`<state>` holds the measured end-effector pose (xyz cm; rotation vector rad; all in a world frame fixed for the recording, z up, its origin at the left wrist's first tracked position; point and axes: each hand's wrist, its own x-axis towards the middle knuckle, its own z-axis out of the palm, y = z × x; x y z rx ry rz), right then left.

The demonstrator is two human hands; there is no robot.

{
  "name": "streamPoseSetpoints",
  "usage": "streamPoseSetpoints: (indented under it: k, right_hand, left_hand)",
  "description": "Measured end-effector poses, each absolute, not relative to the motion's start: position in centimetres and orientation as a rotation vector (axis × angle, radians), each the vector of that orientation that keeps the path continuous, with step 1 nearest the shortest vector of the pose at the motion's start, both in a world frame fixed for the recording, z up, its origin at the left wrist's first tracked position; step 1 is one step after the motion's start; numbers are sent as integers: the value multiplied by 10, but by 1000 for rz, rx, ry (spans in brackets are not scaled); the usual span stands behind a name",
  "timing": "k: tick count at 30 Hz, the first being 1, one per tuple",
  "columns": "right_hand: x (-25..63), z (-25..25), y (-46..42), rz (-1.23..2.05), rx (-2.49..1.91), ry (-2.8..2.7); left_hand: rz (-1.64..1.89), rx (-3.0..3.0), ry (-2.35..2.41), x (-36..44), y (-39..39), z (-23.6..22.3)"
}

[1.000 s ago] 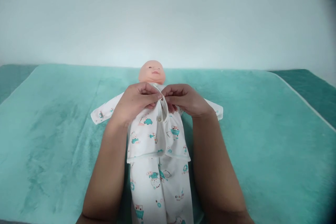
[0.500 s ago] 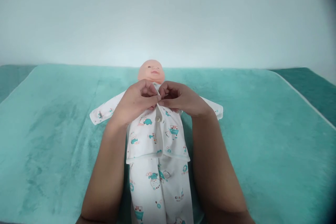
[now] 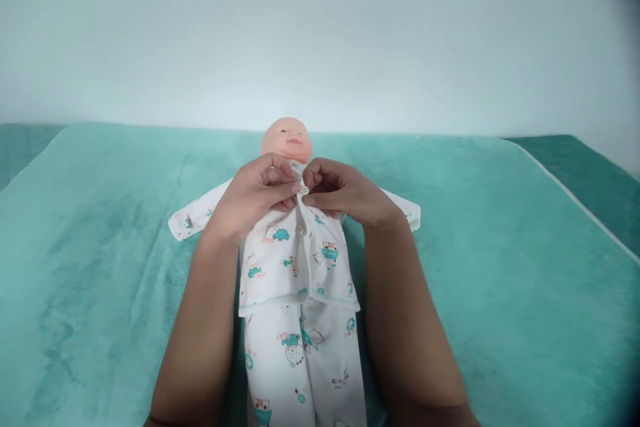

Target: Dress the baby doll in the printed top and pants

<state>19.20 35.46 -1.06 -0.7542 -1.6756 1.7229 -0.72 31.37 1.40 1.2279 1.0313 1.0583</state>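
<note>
A baby doll [image 3: 287,137] lies on its back, head away from me, dressed in a white printed shirt [image 3: 270,273] and matching trousers [image 3: 330,353]. Over its chest, my left hand [image 3: 257,195] is closed, thumb and finger pinching the shirt's front edge. My right hand [image 3: 345,190] is closed on the opposite front edge. Between the fingertips a small pale button [image 3: 304,191] shows. Lower on the front sits another button [image 3: 300,230]. Both sleeves stretch out to the sides. My hands hide the upper chest.
A teal plush blanket [image 3: 500,267] lies under the doll. Darker green cloth [image 3: 575,160] shows at the back right and back left. Behind the bed stands a pale wall [image 3: 320,33].
The button between my fingertips has come into view, and the fingertips are slightly farther apart. Both hands stay at the doll's chest.
</note>
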Motion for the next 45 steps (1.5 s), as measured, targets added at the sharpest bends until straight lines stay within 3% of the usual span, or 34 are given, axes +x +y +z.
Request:
streamPoseSetpoints:
  k: [7, 14, 17, 28, 38, 42, 45]
  right_hand:
    - [197, -4, 352, 1618, -693, -1755]
    - [196, 43, 317, 1582, -1092, -2231]
    - [191, 46, 309, 1481, -1195, -2329]
    - [196, 38, 307, 1409, -1094, -2438]
    - [159, 20, 240, 608, -1633, -2241]
    - [168, 12, 241, 644, -1453, -2219]
    - [183, 2, 254, 972, -1209, -2089]
  left_hand:
    - [985, 1334, 1211, -16, 306, 27]
    - [426, 1845, 1160, -32, 287, 52]
    - [358, 1928, 1140, -28, 287, 51]
    - [472, 1726, 1059, -35, 286, 37]
    - [884, 1441, 1016, -36, 263, -3]
    - [921, 1419, 1022, -35, 266, -6]
    - [947, 1413, 1017, -35, 267, -7]
